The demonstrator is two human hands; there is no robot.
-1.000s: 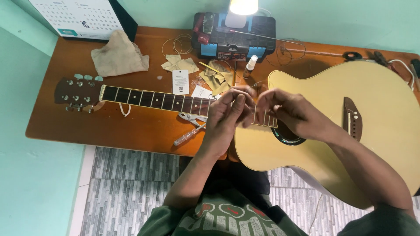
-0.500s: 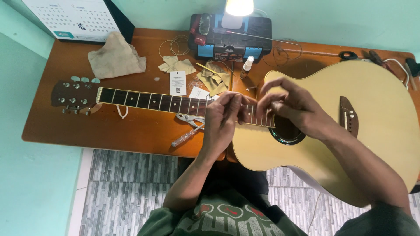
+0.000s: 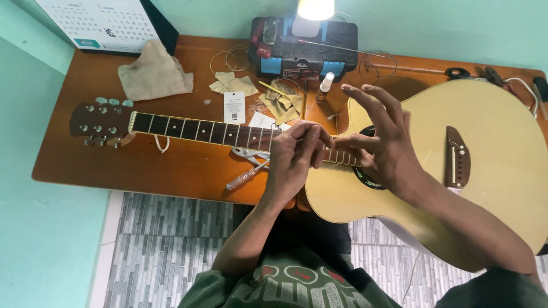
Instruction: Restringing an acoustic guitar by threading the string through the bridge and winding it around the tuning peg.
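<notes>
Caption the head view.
Both hands, left hand pinching, right hand spread, over cream acoustic guitar on brown wooden table.

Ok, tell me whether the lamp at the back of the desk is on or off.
On: the lamp glows bright white above the toolbox.

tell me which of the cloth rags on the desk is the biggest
The crumpled tan rag at the desk's far left, beside the calendar. The two smaller rags lie nearer the toolbox.

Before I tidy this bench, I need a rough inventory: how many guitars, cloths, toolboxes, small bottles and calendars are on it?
Guitars: 1, the cream acoustic guitar under both hands
Cloths: 1, the beige cloth
Toolboxes: 1, the black and blue toolbox
Small bottles: 1, the white bottle
Calendars: 1, the desk calendar
Total: 5
</notes>
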